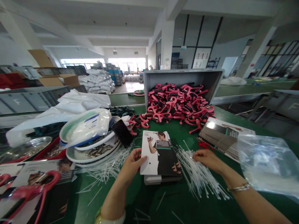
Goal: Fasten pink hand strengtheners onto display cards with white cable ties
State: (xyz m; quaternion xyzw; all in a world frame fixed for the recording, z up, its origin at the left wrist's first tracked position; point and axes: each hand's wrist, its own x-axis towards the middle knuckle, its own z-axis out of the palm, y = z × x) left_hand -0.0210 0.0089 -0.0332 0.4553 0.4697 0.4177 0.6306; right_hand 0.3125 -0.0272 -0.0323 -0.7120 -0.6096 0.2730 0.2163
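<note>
A stack of printed cardboard cards (pixel 161 179) lies before me on the green table. My left hand (pixel 134 161) is closed on the left edge of the top card (pixel 149 158), thumb on its face and fingers mostly behind it. To the right of the stack is a loose pile of white cable ties (pixel 203 180). Over the upper right of this pile, my right hand (pixel 207 158) has its fingertips pinched together at the cable ties; how many they hold cannot be made out. Red-handled scissors (pixel 205 146) lie just behind the right hand, partly hidden.
A tipped grey crate (pixel 183 72) spills pink-and-black hand grips (pixel 177 102) at the back. More cards (pixel 224 137) and a clear plastic bag (pixel 266 161) lie right. On the left are stacked bowls (pixel 91 155), a phone (pixel 122 133), more cable ties (pixel 105 168) and a hand grip on cards (pixel 30 193).
</note>
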